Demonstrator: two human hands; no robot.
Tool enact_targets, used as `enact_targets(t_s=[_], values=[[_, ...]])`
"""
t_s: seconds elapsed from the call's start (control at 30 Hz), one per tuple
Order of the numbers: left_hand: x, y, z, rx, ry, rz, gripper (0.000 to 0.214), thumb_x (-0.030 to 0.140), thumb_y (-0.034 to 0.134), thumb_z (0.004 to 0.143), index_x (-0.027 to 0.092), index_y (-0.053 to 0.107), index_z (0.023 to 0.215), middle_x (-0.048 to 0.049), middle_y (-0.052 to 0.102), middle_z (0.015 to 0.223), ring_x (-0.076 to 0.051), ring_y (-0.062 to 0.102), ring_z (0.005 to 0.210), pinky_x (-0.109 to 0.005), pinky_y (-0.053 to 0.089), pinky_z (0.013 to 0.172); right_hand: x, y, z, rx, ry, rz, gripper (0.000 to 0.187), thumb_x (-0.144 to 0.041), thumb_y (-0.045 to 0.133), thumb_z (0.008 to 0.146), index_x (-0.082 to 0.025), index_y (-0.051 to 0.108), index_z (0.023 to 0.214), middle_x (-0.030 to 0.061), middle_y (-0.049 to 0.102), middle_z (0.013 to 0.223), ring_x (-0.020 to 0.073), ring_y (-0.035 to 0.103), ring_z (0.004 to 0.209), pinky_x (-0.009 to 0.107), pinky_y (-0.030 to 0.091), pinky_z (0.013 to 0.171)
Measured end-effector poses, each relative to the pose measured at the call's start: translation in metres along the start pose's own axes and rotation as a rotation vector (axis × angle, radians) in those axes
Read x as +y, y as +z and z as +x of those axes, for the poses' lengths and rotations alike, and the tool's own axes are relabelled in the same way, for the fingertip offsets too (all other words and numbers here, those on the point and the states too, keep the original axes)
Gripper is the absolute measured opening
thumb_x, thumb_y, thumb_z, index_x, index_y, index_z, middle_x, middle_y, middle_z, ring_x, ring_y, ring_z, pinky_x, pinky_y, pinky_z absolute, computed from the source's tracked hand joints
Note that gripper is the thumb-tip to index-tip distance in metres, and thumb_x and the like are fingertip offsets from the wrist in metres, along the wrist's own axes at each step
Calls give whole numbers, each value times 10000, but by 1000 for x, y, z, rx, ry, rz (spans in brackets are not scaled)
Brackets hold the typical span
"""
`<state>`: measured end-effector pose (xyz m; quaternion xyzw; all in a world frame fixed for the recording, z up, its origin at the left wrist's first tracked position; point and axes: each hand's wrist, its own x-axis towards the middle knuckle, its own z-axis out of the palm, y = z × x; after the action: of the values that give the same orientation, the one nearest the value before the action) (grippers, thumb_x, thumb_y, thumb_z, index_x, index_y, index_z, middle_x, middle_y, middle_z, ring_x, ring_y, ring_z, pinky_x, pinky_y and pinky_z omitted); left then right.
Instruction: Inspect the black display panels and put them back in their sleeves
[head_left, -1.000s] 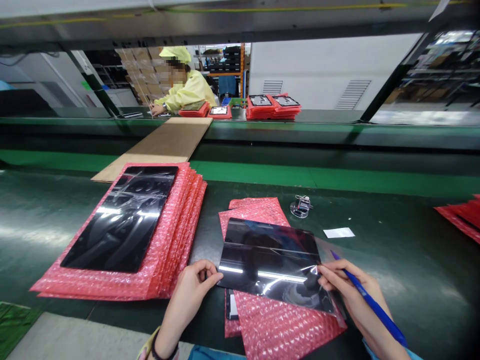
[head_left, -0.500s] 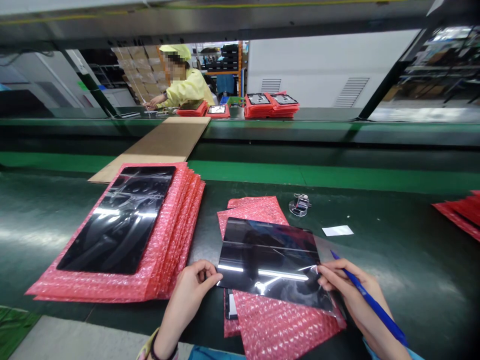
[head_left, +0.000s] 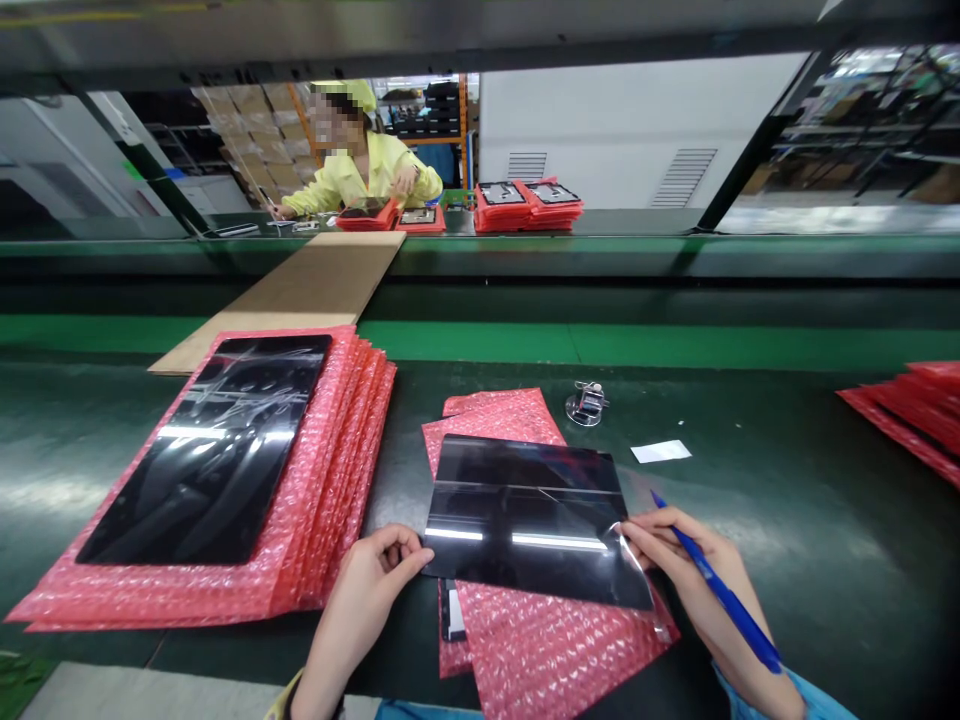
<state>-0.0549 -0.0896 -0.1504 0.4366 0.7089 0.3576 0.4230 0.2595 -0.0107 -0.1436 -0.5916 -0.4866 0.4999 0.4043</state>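
Observation:
A glossy black glass panel (head_left: 525, 520) lies on pink bubble-wrap sheets (head_left: 555, 640) in front of me. My left hand (head_left: 375, 580) pinches the panel's near left corner. My right hand (head_left: 690, 570) grips a blue pen (head_left: 720, 590) and pinches the clear protective film (head_left: 630, 540) at the panel's right edge. To the left, another black panel (head_left: 210, 450) rests on a stack of pink bubble wrap (head_left: 330, 480).
A small metal clip (head_left: 585, 403) and a white paper slip (head_left: 660, 451) lie beyond the panel. Red sheets (head_left: 907, 400) sit at the right edge. A cardboard sheet (head_left: 307, 290) spans the green belt. A co-worker in yellow (head_left: 367, 170) works across the line beside red stacks (head_left: 525, 205).
The view has shifted slightly; the film at the panel's right edge lies flatter than before. My hands stay at the panel's corners. The co-worker's arm has moved.

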Motion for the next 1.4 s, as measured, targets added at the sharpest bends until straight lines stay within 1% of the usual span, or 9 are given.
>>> enact_targets(t_s=[0.1, 0.23, 0.4, 0.73, 0.9, 1.0, 1.1, 1.27, 1.4], values=[[1, -1, 0, 3, -2, -18, 304, 465, 642, 703, 187, 558, 614, 23, 467, 594, -153, 419, 601, -264, 340, 589, -2, 1, -1, -32, -13, 15, 221, -366, 771, 687, -200, 628, 661, -19, 656, 519, 118, 591, 496, 181, 460, 509], [2, -1, 1, 2, -7, -32, 304, 461, 648, 697, 187, 552, 610, 20, 472, 597, -153, 418, 605, -265, 344, 592, -6, 2, -1, -13, -4, 7, 223, -365, 778, 667, -198, 632, 648, -6, 662, 519, 137, 599, 497, 203, 468, 505], [1, 0, 0, -6, -17, -38, 296, 455, 651, 697, 183, 562, 623, 17, 480, 607, -154, 426, 609, -269, 346, 600, -8, 2, -1, -3, 19, 15, 238, -373, 799, 625, -193, 644, 637, 3, 678, 520, 130, 603, 486, 188, 468, 493], [4, 1, -1, -2, -26, -44, 290, 442, 661, 681, 180, 559, 608, 21, 488, 588, -150, 425, 595, -271, 335, 588, -8, 2, 1, 0, 0, 18, 220, -361, 798, 633, -197, 652, 641, 4, 690, 532, 127, 614, 487, 179, 475, 495], [4, 1, -1, 2, -20, -39, 271, 420, 667, 687, 183, 564, 606, 19, 510, 593, -152, 451, 602, -267, 346, 594, -3, 1, 2, -16, -23, 23, 206, -350, 787, 658, -195, 652, 672, 8, 688, 529, 141, 623, 486, 197, 489, 495], [2, 1, -1, 4, -15, -36, 274, 421, 670, 687, 184, 563, 602, 16, 518, 594, -154, 458, 605, -266, 357, 597, 1, 0, 2, -4, -53, -3, 210, -358, 781, 664, -190, 661, 702, 31, 714, 562, 167, 660, 521, 217, 521, 530], [0, 1, 0, 11, -15, -34, 283, 437, 672, 681, 185, 564, 608, 12, 532, 605, -157, 471, 609, -264, 366, 597, 0, 1, 1, 32, -102, -59, 198, -361, 770, 663, -194, 670, 700, 32, 723, 599, 183, 681, 558, 227, 538, 556], [-2, 0, 1, 19, -28, -27, 337, 497, 692, 648, 188, 565, 604, 12, 531, 604, -160, 478, 606, -258, 379, 591, 0, 3, 2, 111, -208, -215, 141, -336, 736, 681, -204, 684, 684, 23, 707, 626, 179, 642, 522, 251, 496, 509], [-5, -2, 0, 12, -44, -22, 375, 532, 720, 606, 190, 567, 584, 19, 522, 599, -156, 482, 599, -244, 382, 579, 2, 4, 2, 138, -236, -264, 133, -332, 722, 696, -207, 678, 690, 27, 708, 663, 174, 622, 518, 270, 483, 529]])
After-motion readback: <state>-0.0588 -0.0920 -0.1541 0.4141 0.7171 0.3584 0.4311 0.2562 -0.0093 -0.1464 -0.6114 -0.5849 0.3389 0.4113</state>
